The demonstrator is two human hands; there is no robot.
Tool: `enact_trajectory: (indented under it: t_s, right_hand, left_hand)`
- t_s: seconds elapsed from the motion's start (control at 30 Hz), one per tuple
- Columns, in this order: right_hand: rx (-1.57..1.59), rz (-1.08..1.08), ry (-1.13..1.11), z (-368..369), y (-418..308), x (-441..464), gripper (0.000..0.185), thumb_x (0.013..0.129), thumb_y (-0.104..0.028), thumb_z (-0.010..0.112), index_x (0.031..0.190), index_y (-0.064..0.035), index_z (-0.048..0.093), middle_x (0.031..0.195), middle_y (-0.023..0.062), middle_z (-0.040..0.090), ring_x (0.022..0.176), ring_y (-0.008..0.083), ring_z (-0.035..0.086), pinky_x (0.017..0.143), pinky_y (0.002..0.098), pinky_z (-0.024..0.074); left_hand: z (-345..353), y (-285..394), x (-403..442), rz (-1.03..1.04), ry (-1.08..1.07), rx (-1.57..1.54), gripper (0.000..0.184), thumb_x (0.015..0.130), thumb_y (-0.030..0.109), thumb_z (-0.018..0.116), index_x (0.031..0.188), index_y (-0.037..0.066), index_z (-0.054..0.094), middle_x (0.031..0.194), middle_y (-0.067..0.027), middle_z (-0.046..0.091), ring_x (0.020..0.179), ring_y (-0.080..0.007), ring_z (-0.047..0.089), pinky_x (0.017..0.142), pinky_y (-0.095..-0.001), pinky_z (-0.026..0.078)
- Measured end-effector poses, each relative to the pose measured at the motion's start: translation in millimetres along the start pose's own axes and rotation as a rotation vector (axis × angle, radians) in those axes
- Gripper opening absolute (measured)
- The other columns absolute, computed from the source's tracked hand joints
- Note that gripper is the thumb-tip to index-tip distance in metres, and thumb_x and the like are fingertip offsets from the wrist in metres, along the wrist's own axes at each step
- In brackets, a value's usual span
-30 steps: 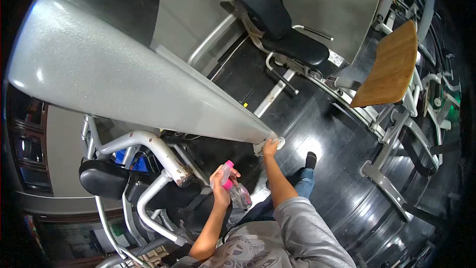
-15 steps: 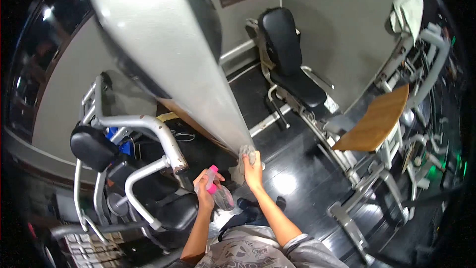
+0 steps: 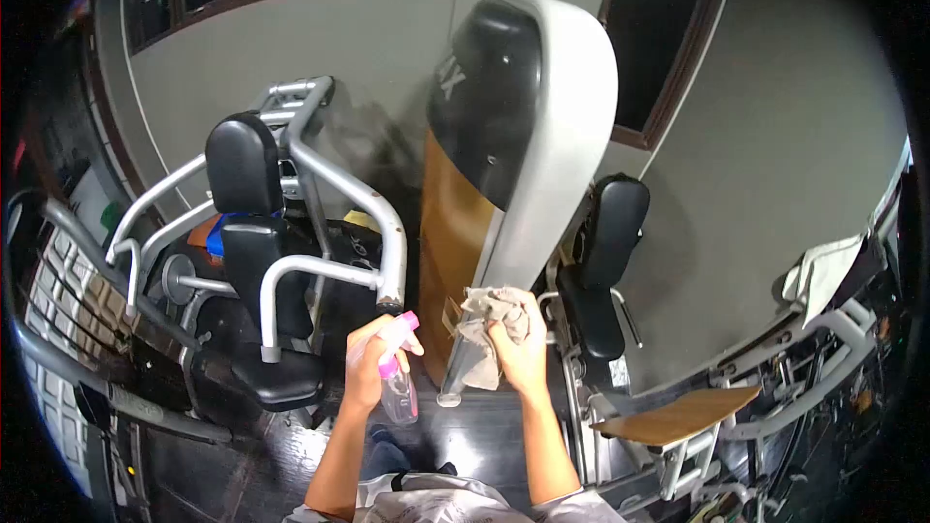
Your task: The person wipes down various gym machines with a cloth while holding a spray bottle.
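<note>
My left hand (image 3: 368, 360) is wrapped round the neck of a clear spray bottle (image 3: 399, 399) with a pink nozzle and collar. In my right hand (image 3: 521, 349) a crumpled greyish cloth (image 3: 492, 315) is bunched up, its loose end hanging below the fingers. Just beyond the cloth rises the tall white and black housing (image 3: 572, 107) of a gym machine, with a brown side panel. Whether the cloth touches the housing, I cannot tell.
To the left stands a machine with a black padded seat (image 3: 276, 378) and silver bars. Behind the housing on the right is another black seat (image 3: 593, 315). A brown board (image 3: 678, 415) lies on a frame at lower right, and a white towel (image 3: 823, 276) hangs further back.
My view has turned left and pulled back from the housing, which now appears whole. My right hand, with the cloth, has come away from its earlier place on the housing's edge. Both hands keep their hold.
</note>
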State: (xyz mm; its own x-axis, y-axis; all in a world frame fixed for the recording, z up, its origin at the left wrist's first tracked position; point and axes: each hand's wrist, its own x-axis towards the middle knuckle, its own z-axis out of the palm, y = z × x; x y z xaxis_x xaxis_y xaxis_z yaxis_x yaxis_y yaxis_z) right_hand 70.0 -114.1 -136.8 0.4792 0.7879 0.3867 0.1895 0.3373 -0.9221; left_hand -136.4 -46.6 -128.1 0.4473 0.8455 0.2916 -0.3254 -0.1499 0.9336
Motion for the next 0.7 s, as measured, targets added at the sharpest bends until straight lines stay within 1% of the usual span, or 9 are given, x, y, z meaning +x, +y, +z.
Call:
enact_trajectory:
  t_s: [0.1,0.23,0.3,0.37,0.43,0.5,0.57,0.63,0.7]
  right_hand:
    - [-0.22,-0.196,-0.119,7.7,-53.3,32.5,0.034,0.075,0.004,0.06,0.108,0.0,0.065,0.108,0.013,0.065,0.104,0.0245,0.064,0.094,0.0323,0.0473]
    - [-0.374,-0.4,-0.295,18.3,-101.9,69.6,0.026,0.075,0.004,0.062,0.1,-0.0022,0.066,0.103,0.013,0.065,0.098,0.0283,0.065,0.089,0.0339,0.0494]
    - [-0.522,-0.527,-0.293,29.0,-125.9,85.4,0.027,0.075,0.004,0.062,0.1,-0.0038,0.066,0.103,0.0127,0.062,0.096,0.0312,0.065,0.087,0.0354,0.0497]
    - [-0.684,-0.566,-0.324,39.4,-150.8,101.4,0.03,0.073,0.003,0.061,0.102,-0.0057,0.063,0.105,0.0126,0.059,0.094,0.0367,0.064,0.082,0.0405,0.052]
    - [-0.814,-0.576,-0.307,51.6,-176.5,116.2,0.031,0.073,0.001,0.061,0.103,-0.0067,0.062,0.107,0.013,0.058,0.092,0.0383,0.063,0.079,0.0438,0.0529]
    - [-0.948,-0.636,-0.282,65.5,-195.3,135.2,0.03,0.074,-0.003,0.063,0.103,-0.0074,0.06,0.104,0.0146,0.057,0.087,0.0398,0.063,0.076,0.0466,0.0533]
    - [-1.11,-0.602,-0.239,79.7,-213.6,153.4,0.028,0.075,-0.007,0.064,0.103,-0.0058,0.06,0.102,0.0163,0.056,0.085,0.0402,0.063,0.075,0.0468,0.0533]
    - [-1.209,-0.64,-0.142,92.1,-222.8,173.2,0.032,0.078,-0.024,0.065,0.103,-0.0031,0.061,0.101,0.0195,0.056,0.083,0.041,0.063,0.074,0.0479,0.0521]
    - [-1.266,-0.673,-0.042,102.5,-232.2,191.4,0.034,0.081,-0.03,0.064,0.102,-0.0027,0.063,0.101,0.0199,0.056,0.084,0.0406,0.063,0.075,0.0475,0.0512]
  left_hand:
    - [-7.9,29.6,12.8,0.091,-0.04,-0.04,0.046,0.095,0.037,0.047,0.089,-0.005,0.064,0.08,-0.0127,0.067,0.057,-0.0122,0.059,0.053,-0.0234,0.046]
    - [-18.8,56.9,46.7,0.226,-0.049,-0.023,0.047,0.096,0.038,0.046,0.091,-0.005,0.065,0.082,-0.0123,0.068,0.059,-0.0114,0.059,0.053,-0.0233,0.047]
    - [-27.8,71.5,68.1,0.23,-0.068,-0.018,0.046,0.096,0.036,0.047,0.098,-0.006,0.066,0.084,-0.0121,0.067,0.062,-0.0118,0.06,0.053,-0.0234,0.048]
    - [-32.7,81.6,96.1,0.272,-0.07,-0.069,0.045,0.096,0.035,0.047,0.098,-0.006,0.066,0.084,-0.012,0.067,0.062,-0.0124,0.06,0.053,-0.0231,0.048]
    - [-39.4,90.8,127.1,0.328,-0.111,-0.096,0.044,0.095,0.035,0.046,0.095,-0.005,0.066,0.081,-0.0106,0.065,0.063,-0.012,0.059,0.052,-0.0227,0.047]
    - [-46.1,99.3,159.8,0.331,-0.142,-0.125,0.044,0.095,0.034,0.046,0.093,-0.005,0.065,0.079,-0.01,0.064,0.065,-0.012,0.06,0.052,-0.0227,0.047]
    - [-46.7,107.1,193.2,0.336,-0.162,-0.161,0.043,0.095,0.034,0.045,0.092,-0.004,0.065,0.078,-0.0095,0.064,0.066,-0.0123,0.06,0.05,-0.0235,0.047]
    - [-48.0,111.8,226.9,0.323,-0.186,-0.201,0.043,0.095,0.033,0.045,0.091,-0.004,0.066,0.078,-0.0091,0.064,0.065,-0.0125,0.06,0.048,-0.0244,0.046]
    - [-50.7,112.3,258.0,0.324,-0.217,-0.233,0.042,0.095,0.033,0.045,0.092,-0.003,0.067,0.076,-0.0084,0.063,0.065,-0.0128,0.06,0.046,-0.0248,0.046]
